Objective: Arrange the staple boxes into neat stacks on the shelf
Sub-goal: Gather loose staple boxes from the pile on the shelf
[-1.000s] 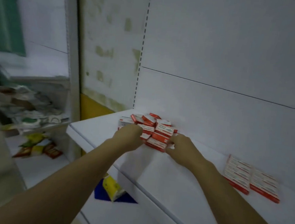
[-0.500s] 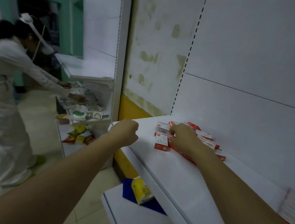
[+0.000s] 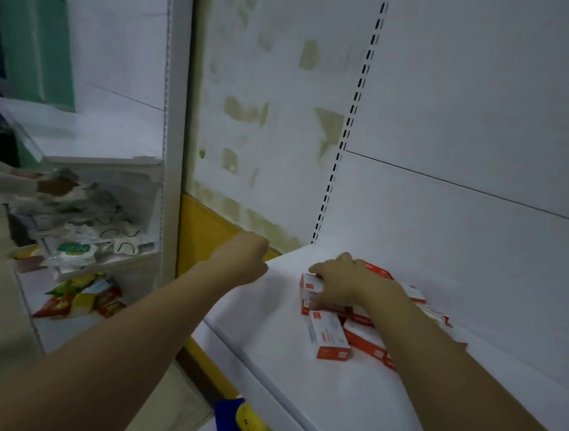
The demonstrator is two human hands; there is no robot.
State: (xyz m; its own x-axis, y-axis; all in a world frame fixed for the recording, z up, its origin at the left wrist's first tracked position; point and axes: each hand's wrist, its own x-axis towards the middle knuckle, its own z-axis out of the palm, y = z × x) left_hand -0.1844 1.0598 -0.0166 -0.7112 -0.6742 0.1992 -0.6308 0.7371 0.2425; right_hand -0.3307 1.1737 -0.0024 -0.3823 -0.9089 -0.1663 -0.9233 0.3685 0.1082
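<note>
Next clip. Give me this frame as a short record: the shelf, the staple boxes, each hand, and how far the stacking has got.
shelf: white, carries the boxes near its left end
staple boxes: red and white, one loose pile at mixed angles, close to the back panel
left hand: fist above the shelf's left edge, nothing seen in it
right hand: on the pile, fingers and thumb curled round boxes at its left end
progress: no neat stack in view yet

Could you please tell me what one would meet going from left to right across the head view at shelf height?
White packets on the side shelf → white shelf post → left hand → right hand gripping the staple boxes.
</note>
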